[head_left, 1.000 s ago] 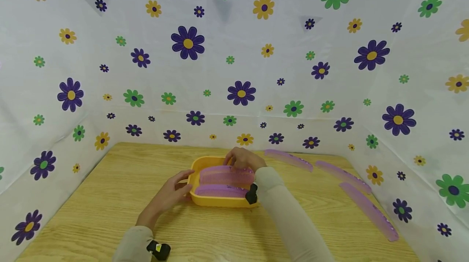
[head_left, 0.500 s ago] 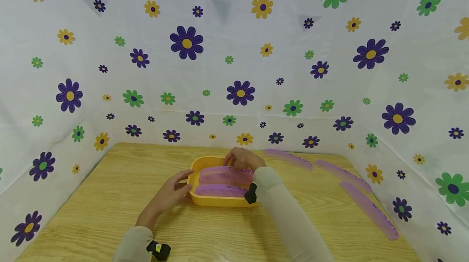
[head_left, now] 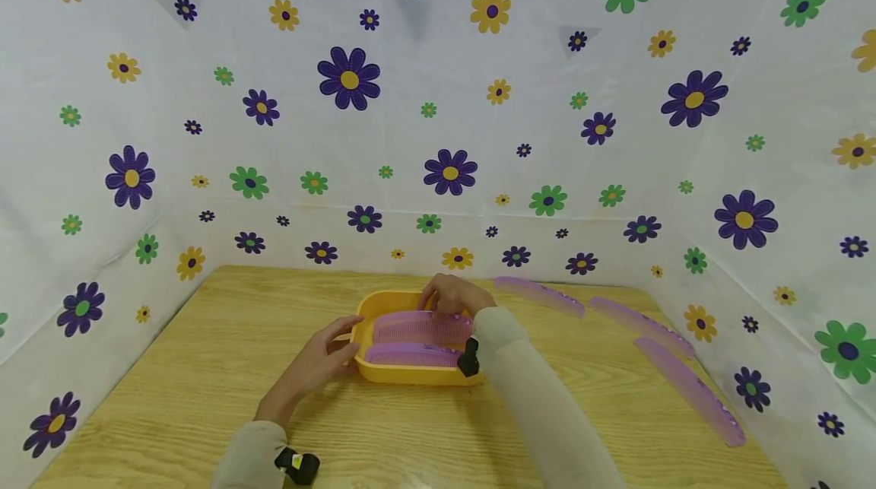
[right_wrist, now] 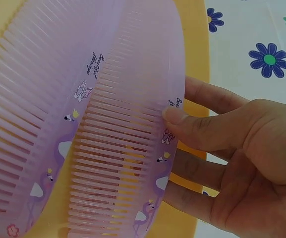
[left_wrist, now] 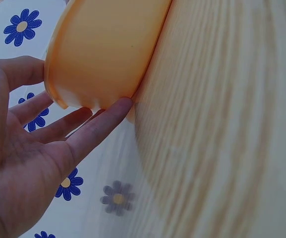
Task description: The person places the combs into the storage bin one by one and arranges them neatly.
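Note:
A yellow plastic tray (head_left: pixel 411 376) stands on the table with two translucent purple combs in it. My right hand (head_left: pixel 455 297) reaches over its far side and pinches the farther comb (head_left: pixel 411 327) by its spine. In the right wrist view the thumb of that hand (right_wrist: pixel 252 144) lies on the printed spine of the comb (right_wrist: pixel 120 144), with the other fingers behind it. Nearer me lies the second comb (head_left: pixel 411 355). My left hand (head_left: pixel 318 360) touches the tray's left end with its fingertips. The left wrist view shows those fingers fairly straight against the tray wall (left_wrist: pixel 103 54).
On the right part of the wooden table (head_left: pixel 383 436) lie three more purple combs: one at the back (head_left: pixel 541 296), one farther right (head_left: pixel 643 325) and one near the right edge (head_left: pixel 691 390). A white flowered sheet (head_left: pixel 294 147) walls the back and sides.

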Demonstrator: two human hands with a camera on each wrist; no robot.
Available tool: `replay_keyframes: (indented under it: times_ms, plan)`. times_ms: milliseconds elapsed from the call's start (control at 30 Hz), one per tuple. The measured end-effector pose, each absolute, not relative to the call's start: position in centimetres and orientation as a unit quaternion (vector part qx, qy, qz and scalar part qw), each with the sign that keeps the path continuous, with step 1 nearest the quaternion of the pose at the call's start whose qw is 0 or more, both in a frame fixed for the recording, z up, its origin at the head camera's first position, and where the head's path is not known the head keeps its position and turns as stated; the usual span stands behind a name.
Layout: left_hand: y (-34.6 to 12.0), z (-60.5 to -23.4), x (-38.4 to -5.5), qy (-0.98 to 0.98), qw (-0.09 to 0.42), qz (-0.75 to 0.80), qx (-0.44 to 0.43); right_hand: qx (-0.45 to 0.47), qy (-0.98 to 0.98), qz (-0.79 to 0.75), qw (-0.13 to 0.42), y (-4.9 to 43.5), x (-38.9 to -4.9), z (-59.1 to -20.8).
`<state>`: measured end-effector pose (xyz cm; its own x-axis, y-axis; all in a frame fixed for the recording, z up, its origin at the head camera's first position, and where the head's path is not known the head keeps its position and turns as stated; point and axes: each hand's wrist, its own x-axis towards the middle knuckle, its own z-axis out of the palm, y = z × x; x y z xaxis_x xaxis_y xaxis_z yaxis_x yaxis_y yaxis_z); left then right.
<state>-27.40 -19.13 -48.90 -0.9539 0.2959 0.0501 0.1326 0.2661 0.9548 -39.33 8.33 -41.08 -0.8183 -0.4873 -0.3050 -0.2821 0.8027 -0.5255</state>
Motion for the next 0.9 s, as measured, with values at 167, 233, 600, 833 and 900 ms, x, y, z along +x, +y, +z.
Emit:
replay_keyframes:
  times_ms: [167, 233, 600, 833, 900]
  plan:
    - [-19.1, -48.83, -27.39, 0.794, 0.067, 0.589, 0.133, -0.211, 0.922, -0.238, 0.222, 8.24, -39.4, -41.06]
    - [-19.08, -48.8, -27.37, 0.795, 0.067, 0.589, 0.132, -0.207, 0.921, -0.24, 0.226, 8.2, -39.39, -41.06]
    - [-19.1, -48.8, -27.43, 0.797, 0.065, 0.586, 0.132, -0.192, 0.916, -0.248, 0.248, 8.19, -39.21, -40.81]
    - [-19.14, -48.88, -27.45, 0.797, 0.063, 0.586, 0.133, -0.201, 0.917, -0.235, 0.253, 8.13, -39.03, -40.89]
    - [-19.14, -48.83, -27.43, 0.797, 0.063, 0.587, 0.132, -0.205, 0.917, -0.23, 0.253, 8.11, -38.96, -40.9]
